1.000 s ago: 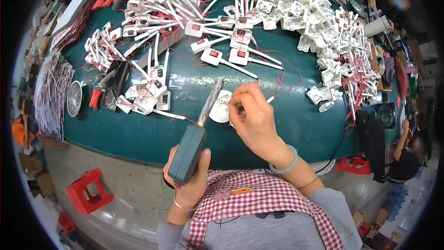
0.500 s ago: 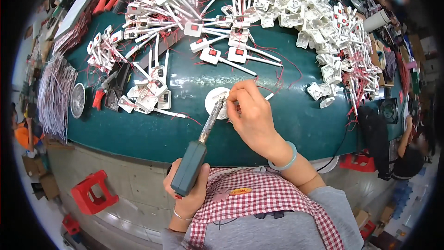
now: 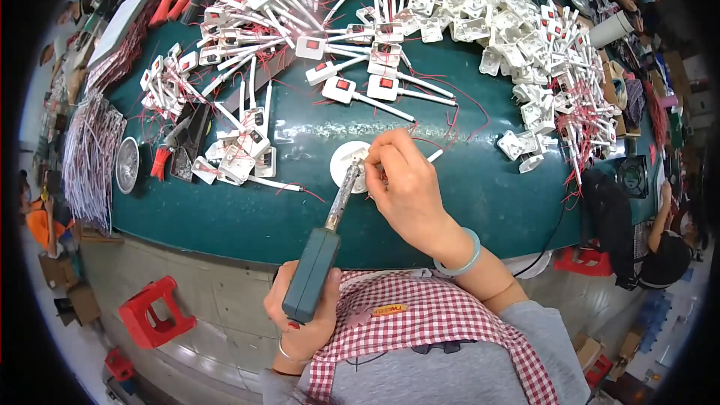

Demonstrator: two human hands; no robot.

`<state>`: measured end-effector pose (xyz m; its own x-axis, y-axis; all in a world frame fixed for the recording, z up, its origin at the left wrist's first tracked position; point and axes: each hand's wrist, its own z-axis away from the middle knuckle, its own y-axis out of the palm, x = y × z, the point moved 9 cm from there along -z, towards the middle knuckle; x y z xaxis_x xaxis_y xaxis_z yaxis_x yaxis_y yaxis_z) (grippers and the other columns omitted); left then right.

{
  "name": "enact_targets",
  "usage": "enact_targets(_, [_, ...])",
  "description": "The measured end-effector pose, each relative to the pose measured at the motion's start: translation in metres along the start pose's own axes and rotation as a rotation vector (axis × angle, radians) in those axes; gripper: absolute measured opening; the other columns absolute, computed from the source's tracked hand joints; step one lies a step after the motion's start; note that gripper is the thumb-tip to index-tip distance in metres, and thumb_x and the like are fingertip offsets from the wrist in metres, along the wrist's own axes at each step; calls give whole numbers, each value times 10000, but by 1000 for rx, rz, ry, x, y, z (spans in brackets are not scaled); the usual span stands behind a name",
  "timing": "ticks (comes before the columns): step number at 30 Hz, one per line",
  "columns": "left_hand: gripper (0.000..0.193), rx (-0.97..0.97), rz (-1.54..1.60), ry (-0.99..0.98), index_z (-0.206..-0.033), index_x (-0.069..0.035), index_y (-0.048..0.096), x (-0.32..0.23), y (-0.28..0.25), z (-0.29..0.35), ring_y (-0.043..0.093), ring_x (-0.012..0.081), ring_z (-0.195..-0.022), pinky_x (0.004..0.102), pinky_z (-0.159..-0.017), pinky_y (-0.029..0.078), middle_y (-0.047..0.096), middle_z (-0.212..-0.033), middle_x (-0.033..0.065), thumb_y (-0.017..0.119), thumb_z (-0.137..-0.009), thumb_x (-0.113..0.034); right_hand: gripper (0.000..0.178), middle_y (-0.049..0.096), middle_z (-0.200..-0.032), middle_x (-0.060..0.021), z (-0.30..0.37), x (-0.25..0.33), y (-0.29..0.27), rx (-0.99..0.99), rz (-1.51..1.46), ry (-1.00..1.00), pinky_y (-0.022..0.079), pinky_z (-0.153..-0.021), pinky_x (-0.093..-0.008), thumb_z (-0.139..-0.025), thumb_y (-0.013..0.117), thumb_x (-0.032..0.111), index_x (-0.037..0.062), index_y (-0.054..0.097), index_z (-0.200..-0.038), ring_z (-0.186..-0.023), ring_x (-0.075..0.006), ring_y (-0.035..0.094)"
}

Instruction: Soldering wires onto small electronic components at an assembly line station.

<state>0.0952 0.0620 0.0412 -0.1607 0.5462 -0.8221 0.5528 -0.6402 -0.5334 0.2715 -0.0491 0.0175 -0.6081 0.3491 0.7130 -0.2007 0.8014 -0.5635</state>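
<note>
My left hand [image 3: 304, 315] is wrapped round the dark green handle of a soldering iron [image 3: 311, 274] near the table's front edge. Its metal barrel slants up and away, and the tip reaches a small white plastic part on a round white disc [image 3: 340, 163]. My right hand [image 3: 409, 180] is closed in a pinch at the disc's right side, close to the iron's tip. What those fingers grip is mostly hidden. A white tube end [image 3: 435, 155] and a thin red wire [image 3: 427, 142] show just beyond the hand.
White switch boxes [image 3: 340, 88] with red rockers, tubes and wires fill the far middle of the green table [image 3: 450, 232]. Empty white housings [image 3: 472, 30] are heaped at far right. A metal bowl [image 3: 127, 165] stands left. Red stools [image 3: 156, 313] are on the floor; people work nearby.
The iron's handle and my left hand have shifted slightly right and down, while its tip stays at the disc. My right hand holds nearly the same pose.
</note>
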Motion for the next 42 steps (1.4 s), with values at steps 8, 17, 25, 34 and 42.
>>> enact_targets(8, [157,51,-20,-38,-905,19,683,4,2,1,644,212,-650,310,-571,486,657,-843,110,790,-817,-57,187,549,-968,-141,0,1,-1,-8,4,-12,527,-673,-409,-758,681,-96,-40,546,-875,-817,-333,626])
enact_targets(17, [192,77,-41,-48,-927,31,664,2,2,0,640,188,-628,301,-569,489,664,-809,104,798,-819,-54,188,551,-970,-144,1,-1,0,-2,-10,-2,529,-672,-409,-758,682,-98,-45,547,-878,-813,-332,628])
enact_targets(25, [190,29,-46,27,-928,30,667,-2,-3,1,639,208,-626,313,-560,487,654,-816,111,792,-819,-62,189,552,-966,-143,1,1,-1,-10,-7,-18,530,-662,-404,-750,682,-104,-40,545,-864,-806,-329,630])
enact_targets(34, [205,-62,-9,-20,-964,21,681,23,1,7,644,214,-645,317,-566,488,646,-830,105,794,-815,-64,184,564,-956,-123,0,-2,-1,-24,15,-1,533,-619,-392,-742,688,-92,-27,551,-846,-785,-312,642])
enact_targets(42, [317,-113,257,-67,-1058,24,637,41,67,-23,663,109,-736,255,-662,547,701,-896,69,814,-795,10,171,574,-937,-111,-1,2,-2,-35,65,-6,536,-603,-392,-744,686,-74,-19,555,-840,-775,-303,647])
